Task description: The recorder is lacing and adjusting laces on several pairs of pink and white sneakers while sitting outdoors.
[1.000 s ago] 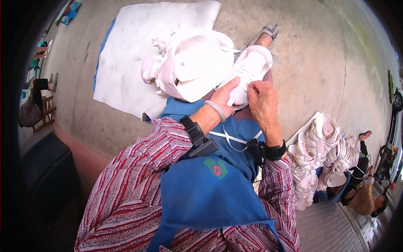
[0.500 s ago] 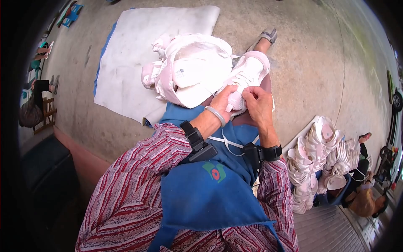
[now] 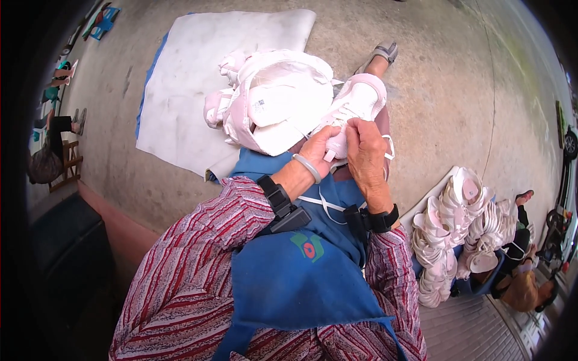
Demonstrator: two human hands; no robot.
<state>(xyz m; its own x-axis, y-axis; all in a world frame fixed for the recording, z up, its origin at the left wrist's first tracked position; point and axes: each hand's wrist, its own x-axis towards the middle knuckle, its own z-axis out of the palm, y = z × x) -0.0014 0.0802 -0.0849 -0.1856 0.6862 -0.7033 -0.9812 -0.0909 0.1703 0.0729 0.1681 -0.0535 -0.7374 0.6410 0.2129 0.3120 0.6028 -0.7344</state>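
Shoe (image 3: pixel 362 99), apron (image 3: pixel 301 289) with red-green emblem (image 3: pixel 308 248)

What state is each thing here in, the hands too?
Left hand: closed on the shoe upper's near end
Right hand: fingertips at the shoe upper; grip unclear
Shoe upper: held, toe pointing away
Neighbouring uppers: heaped together
Uppers at right: stacked, nested
White sheet: spread on the floor, near corner curled
Blue apron: worn
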